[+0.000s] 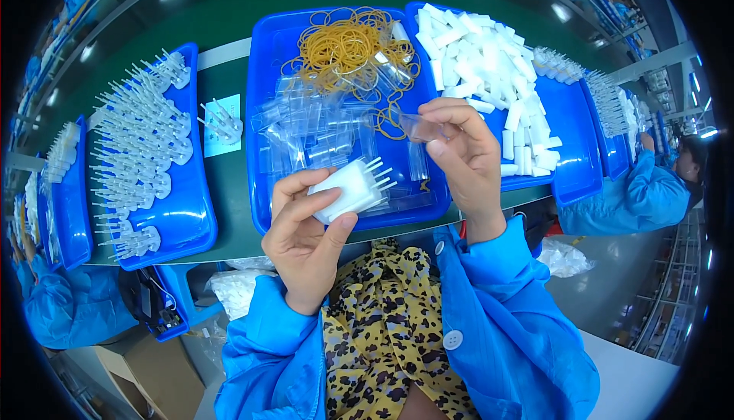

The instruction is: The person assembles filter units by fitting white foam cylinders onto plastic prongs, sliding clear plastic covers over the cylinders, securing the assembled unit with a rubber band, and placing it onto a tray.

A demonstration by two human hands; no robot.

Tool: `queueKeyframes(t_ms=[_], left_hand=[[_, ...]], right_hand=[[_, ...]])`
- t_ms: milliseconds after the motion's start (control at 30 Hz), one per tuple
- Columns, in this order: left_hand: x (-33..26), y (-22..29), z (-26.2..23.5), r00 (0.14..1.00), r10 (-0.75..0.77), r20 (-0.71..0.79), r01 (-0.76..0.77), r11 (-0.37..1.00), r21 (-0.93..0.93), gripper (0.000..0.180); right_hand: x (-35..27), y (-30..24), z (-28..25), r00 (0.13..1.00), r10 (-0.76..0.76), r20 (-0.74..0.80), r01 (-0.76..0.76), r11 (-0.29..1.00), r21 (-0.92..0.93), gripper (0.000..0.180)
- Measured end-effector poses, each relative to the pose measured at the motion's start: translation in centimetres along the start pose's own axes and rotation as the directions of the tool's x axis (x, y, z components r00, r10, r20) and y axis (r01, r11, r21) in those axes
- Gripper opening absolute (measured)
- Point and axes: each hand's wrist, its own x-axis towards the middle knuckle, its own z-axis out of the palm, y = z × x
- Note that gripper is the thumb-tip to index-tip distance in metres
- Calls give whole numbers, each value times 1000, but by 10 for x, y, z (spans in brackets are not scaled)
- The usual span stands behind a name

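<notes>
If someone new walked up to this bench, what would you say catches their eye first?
Most likely the two bare hands at the centre: the left hand grips a white bundle of tubes, and the right hand pinches a small clear bag. Just behind them, a tangle of yellow rubber bands lies at the far end of the middle blue tray. To its right, a heap of white tubes fills another tray.

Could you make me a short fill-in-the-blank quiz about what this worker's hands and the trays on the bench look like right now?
1. The left hand holds a white bundle of thin plastic ____.
2. The right hand pinches a small clear ____.
3. The yellow rubber bands lie in a ____ tray.
4. The white tubes are piled to the person's ____.

Missing words: sticks; bag; blue; right
</notes>
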Motion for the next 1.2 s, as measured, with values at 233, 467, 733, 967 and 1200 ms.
queueKeyframes(t_ms=[233,467,733,967,1200], left_hand=[[0,1,4,1000,3,-9,-3,999,44,27],[0,4,6,999,17,-42,-12,995,98,30],[1,3,6,989,140,42,-146,943,299,36],[1,-1,7,997,78,16,-80,975,207,38],[3,0,7,994,-112,6,112,993,-36,27]], right_hand=[[-18,-33,6,988,140,72,-136,989,-60,34],[-26,-46,33,917,344,205,-284,919,-272,35],[-25,-40,32,919,311,241,-239,928,-285,32],[-24,-35,30,940,249,233,-165,930,-328,26],[-24,-28,30,948,194,251,-128,958,-257,21]])
